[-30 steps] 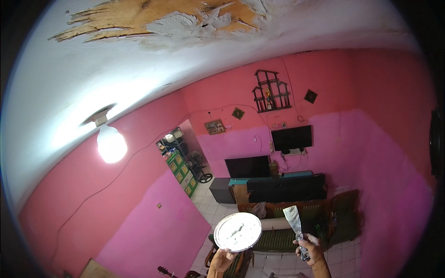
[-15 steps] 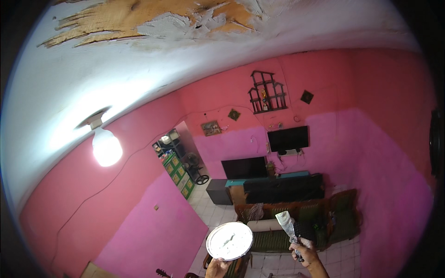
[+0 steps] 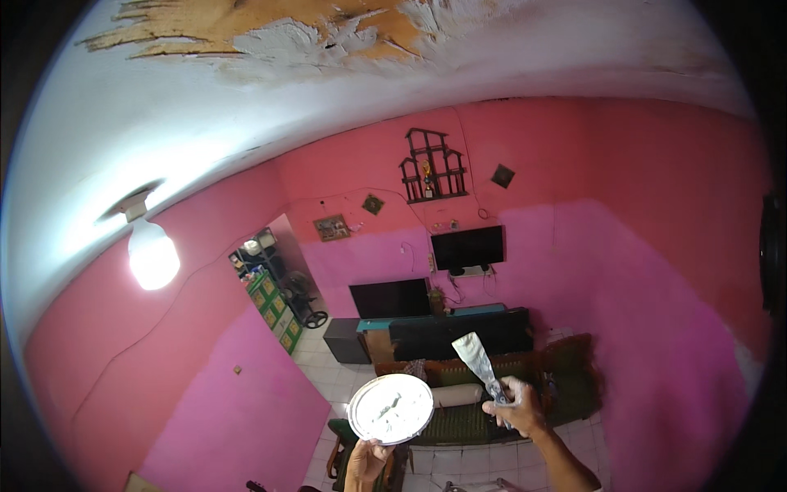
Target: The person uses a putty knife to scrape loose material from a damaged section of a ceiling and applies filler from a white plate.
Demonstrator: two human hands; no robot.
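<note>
- While the right hand (image 3: 518, 406) grasps the putty knife (image 3: 473, 353) by its handle, the blade rises up and left out of the grip, its long axis slanting from lower right to upper left.
- The left hand (image 3: 368, 461) grips the round plate (image 3: 350, 412) at its lower rim; how its fingers lie underneath is hidden.
- On the plate lies white paste (image 3: 409, 397), its face turned toward the camera.
- Between the two, the plate sits left of the blade and a little lower, near but not touching; which is farther from the camera I cannot tell.
- Along the knife's line, up and leftward in the view, lies the torn, paste-smeared ceiling patch (image 3: 336, 34), well apart from the blade tip.
- Of the two hands, the right appears nearer that patch.
</note>
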